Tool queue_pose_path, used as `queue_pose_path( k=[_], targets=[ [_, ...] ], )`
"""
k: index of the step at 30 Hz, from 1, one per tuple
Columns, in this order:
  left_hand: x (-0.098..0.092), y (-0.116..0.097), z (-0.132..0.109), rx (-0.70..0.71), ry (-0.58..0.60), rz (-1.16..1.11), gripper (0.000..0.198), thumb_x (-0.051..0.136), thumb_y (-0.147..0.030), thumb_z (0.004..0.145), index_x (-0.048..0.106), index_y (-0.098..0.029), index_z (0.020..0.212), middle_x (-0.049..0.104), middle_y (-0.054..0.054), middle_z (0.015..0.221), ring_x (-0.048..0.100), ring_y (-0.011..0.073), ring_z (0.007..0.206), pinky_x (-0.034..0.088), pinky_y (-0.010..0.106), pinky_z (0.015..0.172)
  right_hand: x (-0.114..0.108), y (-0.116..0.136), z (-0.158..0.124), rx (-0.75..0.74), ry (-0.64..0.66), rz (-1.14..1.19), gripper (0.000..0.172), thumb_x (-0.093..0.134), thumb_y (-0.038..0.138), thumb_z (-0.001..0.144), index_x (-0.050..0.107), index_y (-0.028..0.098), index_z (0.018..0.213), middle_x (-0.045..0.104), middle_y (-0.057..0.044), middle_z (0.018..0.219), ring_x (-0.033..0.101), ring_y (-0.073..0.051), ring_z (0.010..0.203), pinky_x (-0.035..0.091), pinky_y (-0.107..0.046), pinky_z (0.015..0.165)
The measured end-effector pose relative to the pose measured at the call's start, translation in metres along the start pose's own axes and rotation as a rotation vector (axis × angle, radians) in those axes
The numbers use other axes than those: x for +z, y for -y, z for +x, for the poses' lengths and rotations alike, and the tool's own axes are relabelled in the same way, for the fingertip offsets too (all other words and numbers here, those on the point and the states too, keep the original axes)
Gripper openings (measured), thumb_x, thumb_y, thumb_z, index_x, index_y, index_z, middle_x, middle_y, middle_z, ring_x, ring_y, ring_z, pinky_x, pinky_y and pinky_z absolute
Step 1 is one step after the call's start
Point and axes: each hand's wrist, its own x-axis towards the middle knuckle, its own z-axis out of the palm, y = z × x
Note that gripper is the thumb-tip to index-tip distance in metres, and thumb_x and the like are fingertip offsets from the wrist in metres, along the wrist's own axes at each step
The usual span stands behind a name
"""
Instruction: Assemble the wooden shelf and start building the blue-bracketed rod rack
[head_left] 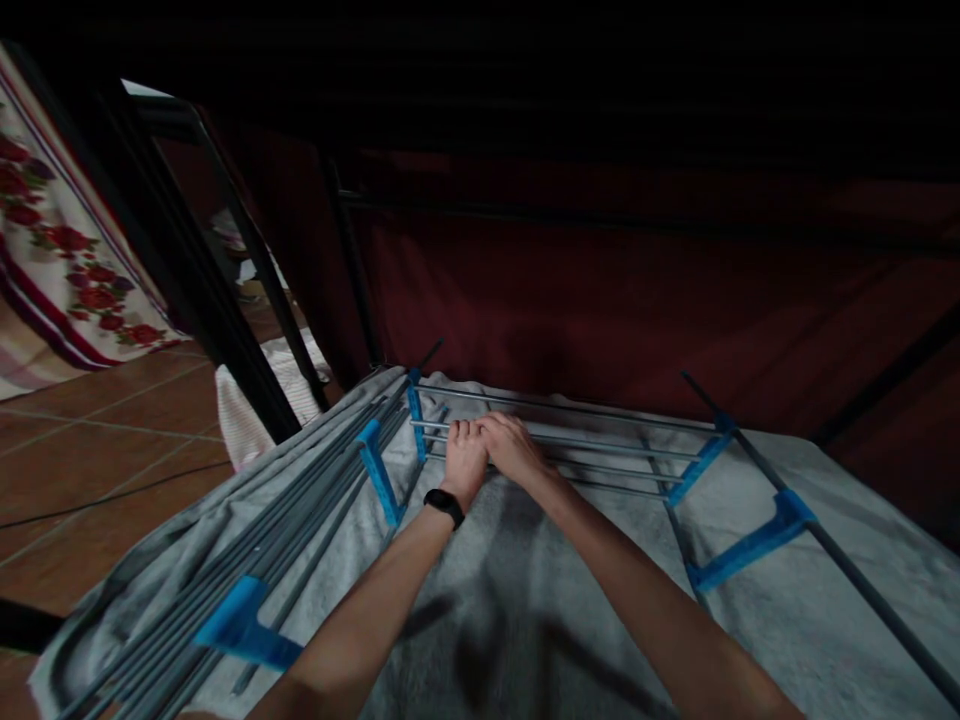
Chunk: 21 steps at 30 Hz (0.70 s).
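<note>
My left hand (pixel 466 455), with a black band (pixel 444 505) on its wrist, is closed around a thin grey metal rod (pixel 622 447). Right beside it, my right hand (pixel 514 445) grips the same rod, the two hands touching. Several such rods run between a blue plastic bracket (pixel 417 415) at the left and another blue bracket (pixel 701 470) at the right, forming part of a rack frame. Nearer me, a thicker upright tube (pixel 862 575) carries a further blue bracket (pixel 754 550). The fingertips and the rod's left end are partly hidden by my hands.
Loose grey rods (pixel 277 530) lie bundled at left, near two more blue brackets, one at the middle (pixel 379 475) and one in front (pixel 244 625). Everything rests on a grey blanket (pixel 525 600). Dark metal posts (pixel 217 290) and a dark red cloth (pixel 600 290) stand around it.
</note>
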Motion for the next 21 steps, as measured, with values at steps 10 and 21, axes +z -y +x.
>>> queue_pose_path(
  k=[10, 21],
  targets=[
    [0.003, 0.009, 0.001, 0.101, -0.069, -0.092, 0.036, 0.038, -0.009, 0.087, 0.061, -0.007, 0.114, 0.062, 0.017, 0.104, 0.052, 0.0284, 0.105, 0.033, 0.044, 0.102, 0.011, 0.01, -0.012, 0.014, -0.18, -0.034, 0.034, 0.043, 0.011, 0.085, 0.065, 0.024, 0.107, 0.064, -0.005, 0.112, 0.055, -0.019, 0.107, 0.039, -0.032, 0.1],
    [0.027, -0.024, 0.021, 0.435, -0.09, -0.134, 0.043, 0.035, -0.007, 0.089, 0.053, -0.015, 0.127, 0.062, 0.012, 0.102, 0.056, 0.0244, 0.093, 0.041, 0.038, 0.086, -0.152, -0.138, -0.18, 0.475, -1.508, 0.09, 0.023, 0.047, 0.033, 0.077, 0.056, 0.02, 0.094, 0.058, -0.005, 0.101, 0.051, -0.02, 0.103, 0.039, -0.035, 0.096]
  ],
)
